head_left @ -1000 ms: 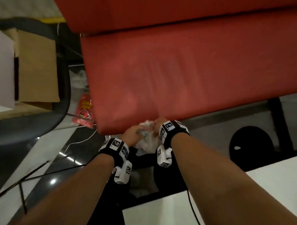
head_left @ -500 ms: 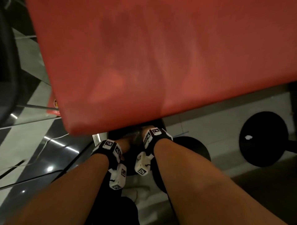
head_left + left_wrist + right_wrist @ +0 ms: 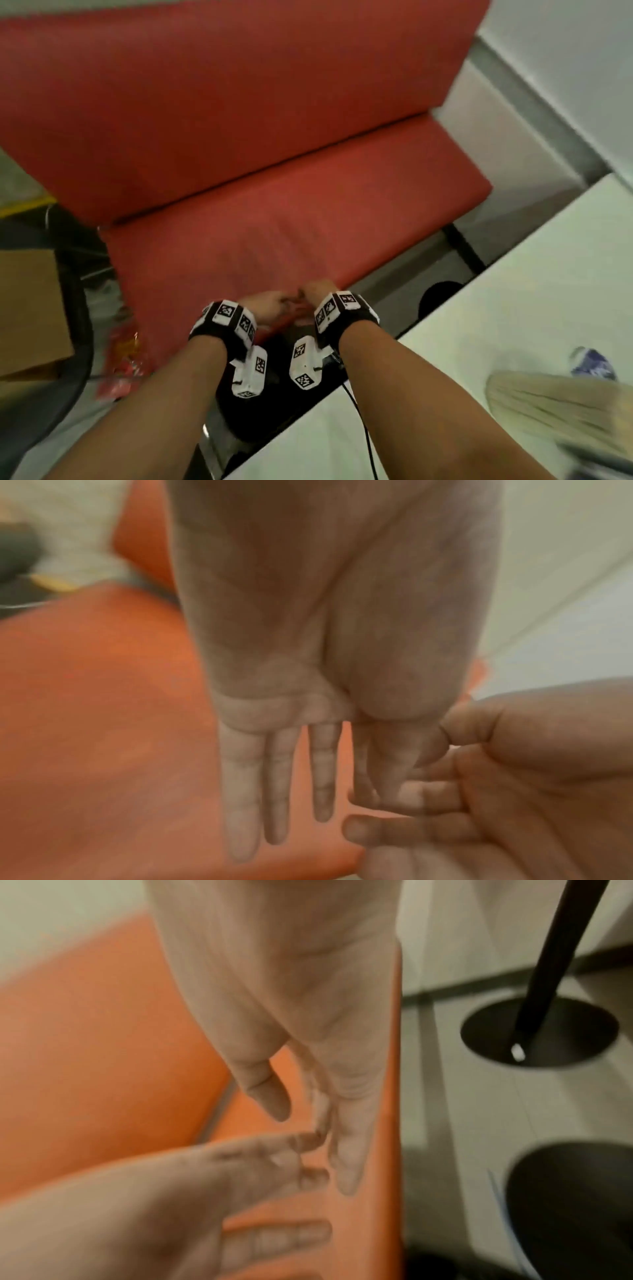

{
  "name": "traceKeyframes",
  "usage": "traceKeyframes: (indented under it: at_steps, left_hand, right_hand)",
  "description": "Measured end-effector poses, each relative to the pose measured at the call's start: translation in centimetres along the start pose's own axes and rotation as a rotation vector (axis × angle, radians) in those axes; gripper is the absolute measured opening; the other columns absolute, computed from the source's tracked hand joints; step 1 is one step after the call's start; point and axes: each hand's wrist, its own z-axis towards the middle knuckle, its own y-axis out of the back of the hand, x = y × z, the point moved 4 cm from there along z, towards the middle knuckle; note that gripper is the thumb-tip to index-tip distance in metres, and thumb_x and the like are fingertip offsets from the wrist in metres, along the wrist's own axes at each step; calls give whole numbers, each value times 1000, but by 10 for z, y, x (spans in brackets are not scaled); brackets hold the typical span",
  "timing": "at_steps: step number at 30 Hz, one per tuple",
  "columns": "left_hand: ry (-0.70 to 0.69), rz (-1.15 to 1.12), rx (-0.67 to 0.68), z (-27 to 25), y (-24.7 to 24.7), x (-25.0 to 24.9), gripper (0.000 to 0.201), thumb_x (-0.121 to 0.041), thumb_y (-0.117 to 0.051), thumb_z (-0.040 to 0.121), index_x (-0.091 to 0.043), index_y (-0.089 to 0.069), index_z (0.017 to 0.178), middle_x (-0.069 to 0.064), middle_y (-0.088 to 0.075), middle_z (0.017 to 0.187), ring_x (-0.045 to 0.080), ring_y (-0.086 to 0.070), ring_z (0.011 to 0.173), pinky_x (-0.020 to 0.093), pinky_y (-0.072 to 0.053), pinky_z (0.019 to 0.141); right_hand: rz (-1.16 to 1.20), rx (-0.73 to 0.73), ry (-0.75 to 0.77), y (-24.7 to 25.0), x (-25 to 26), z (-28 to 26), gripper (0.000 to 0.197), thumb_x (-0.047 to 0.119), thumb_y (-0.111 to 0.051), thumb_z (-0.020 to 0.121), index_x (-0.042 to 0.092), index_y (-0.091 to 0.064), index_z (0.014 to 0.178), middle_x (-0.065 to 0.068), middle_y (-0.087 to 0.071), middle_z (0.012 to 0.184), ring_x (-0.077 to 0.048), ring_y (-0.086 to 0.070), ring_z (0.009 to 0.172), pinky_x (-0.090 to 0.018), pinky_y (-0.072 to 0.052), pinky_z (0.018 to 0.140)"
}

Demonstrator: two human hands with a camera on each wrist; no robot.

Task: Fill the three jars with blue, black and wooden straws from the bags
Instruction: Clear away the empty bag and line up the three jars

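Down at the lower right corner of the head view, a blurred bundle of pale wooden straws (image 3: 561,407) lies on the white table (image 3: 513,308), with a blue-printed wrapper (image 3: 592,363) just beyond it (too smeared to say whether it is a bag). Well apart from them, both hands meet over the front edge of a red padded seat (image 3: 274,222). The left hand (image 3: 291,750) has its fingers straight and spread, holding nothing. The right hand (image 3: 308,1096) is likewise loose and empty, its fingertips touching the left hand's. A cardboard box (image 3: 30,308) sits at far left on the floor.
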Motion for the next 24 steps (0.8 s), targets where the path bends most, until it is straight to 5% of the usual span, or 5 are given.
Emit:
traceKeyframes:
  at_steps: [3, 8, 12, 17, 24]
  left_hand:
    - [-117, 62, 19, -23, -14, -100, 20, -22, -47, 99, -22, -59, 116, 11, -67, 109, 21, -62, 86, 33, -50, 74]
    - [-273, -66, 102, -65, -115, -216, 18, -8, -55, 93, -22, -63, 101, 0, -65, 89, 16, -61, 79, 33, -52, 69]
    - [-384, 135, 131, -87, -217, -260, 43, -12, -61, 89, -27, -54, 129, 3, -57, 124, 16, -59, 99, 32, -51, 79]
    - [-541, 341, -32, -100, -301, -288, 105, -25, -80, 73, -25, -12, 154, 10, -22, 151, 30, -30, 139, 38, -29, 114]
    - [-554, 286, -155, -82, -327, -315, 143, -33, -92, 58, -40, 19, 149, 10, 4, 159, 34, -23, 144, 46, -27, 116]
  right_hand:
    - [376, -171, 57, 66, -10, -66, 47, 10, -58, 100, 6, -48, 146, -25, -64, 132, -38, -66, 114, -51, -55, 99]
    - [776, -371, 160, 139, -109, -171, 54, 9, -67, 95, 15, -46, 145, -17, -68, 106, -27, -64, 79, -38, -54, 69]
    - [1044, -528, 98, 162, -219, -233, 47, -8, -45, 97, 13, -48, 138, -18, -60, 92, -22, -57, 68, -32, -46, 61]
    - [1045, -670, -184, 161, -360, -283, 33, 3, -55, 96, 1, -56, 130, -18, -58, 114, -30, -62, 98, -48, -57, 96]
    - [1183, -1267, -302, 173, -422, -314, 122, 14, -96, 66, 13, -18, 159, -20, -33, 156, -48, -45, 137, -56, -43, 108]
